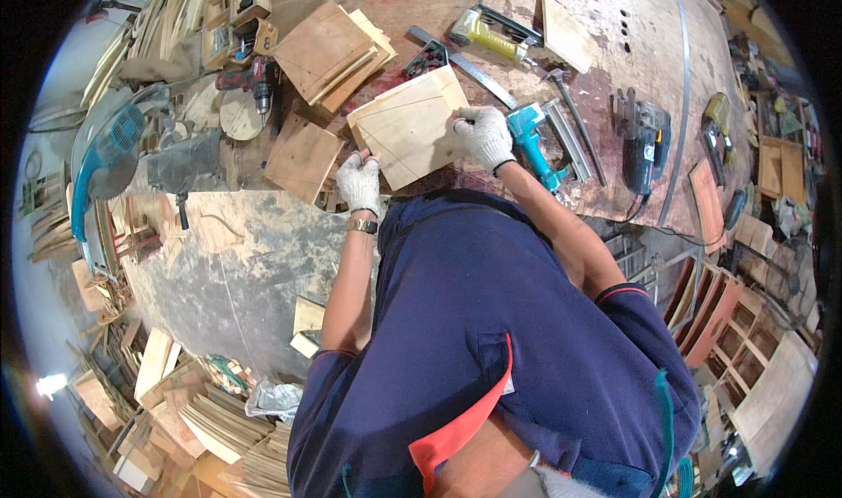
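A small stack of thin plywood pieces (405,131), the top one marked with a pencil line, lies tilted at the bench's near edge between my hands. My left hand (358,185), in a white knitted glove with bare fingertips, pinches its lower left edge. On its right edge, my right hand (484,136) is closed with thumb and fingers, gloved the same way. Just right of that hand rests a teal nail gun (537,144). Another pile of plywood pieces (323,49) sits behind, and a single-looking plywood piece (303,160) lies left of my left hand.
Farther back are a yellow-green nail gun (488,35), a metal ruler (481,79) and a pale board (567,33). A hammer (577,121) and a corded jigsaw (645,138) lie right. Leftward are a drill (256,84) and a teal circular-bladed saw (112,152).
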The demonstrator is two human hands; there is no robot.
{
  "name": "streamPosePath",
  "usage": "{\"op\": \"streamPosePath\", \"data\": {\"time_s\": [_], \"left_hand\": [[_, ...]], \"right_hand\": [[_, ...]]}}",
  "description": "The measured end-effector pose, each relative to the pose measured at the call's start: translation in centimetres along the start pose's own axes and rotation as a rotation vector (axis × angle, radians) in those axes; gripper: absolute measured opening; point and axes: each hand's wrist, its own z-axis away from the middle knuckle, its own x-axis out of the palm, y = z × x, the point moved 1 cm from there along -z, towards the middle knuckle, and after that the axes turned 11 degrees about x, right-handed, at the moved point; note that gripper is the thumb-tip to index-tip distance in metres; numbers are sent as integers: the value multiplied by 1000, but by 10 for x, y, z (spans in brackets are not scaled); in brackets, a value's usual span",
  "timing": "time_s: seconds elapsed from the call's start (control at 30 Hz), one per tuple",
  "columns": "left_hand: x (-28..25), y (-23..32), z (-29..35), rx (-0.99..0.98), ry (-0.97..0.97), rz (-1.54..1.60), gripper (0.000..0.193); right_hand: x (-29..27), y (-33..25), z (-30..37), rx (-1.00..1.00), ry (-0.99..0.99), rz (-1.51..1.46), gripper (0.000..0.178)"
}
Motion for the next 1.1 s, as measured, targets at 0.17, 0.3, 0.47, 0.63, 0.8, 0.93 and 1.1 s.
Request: {"op": "streamPosePath", "data": {"time_s": [0.17, 0.3, 0.47, 0.63, 0.8, 0.93, 1.1], "left_hand": [[8, 2, 1, 77, 91, -76, 27], [14, 19, 9, 155, 83, -407, 37], [18, 28, 20, 145, 85, -144, 51], [19, 12, 14, 39, 43, 196, 58], [17, 18, 16, 51, 38, 219, 53], [10, 18, 16, 11, -28, 112, 45], [13, 1, 11, 81, 13, 30, 48]], "right_hand": [[0, 4, -6, 161, -83, -182, 29], [-1, 8, -10, 208, -140, -193, 30], [1, 9, -10, 196, -159, -227, 31], [-3, 8, -8, 174, -155, -179, 29], [-40, 4, 17, -223, 172, 82, 29], [-79, 53, 36, 26, 437, 444, 78], [-63, 118, 42, 214, 140, 538, 127]]}}
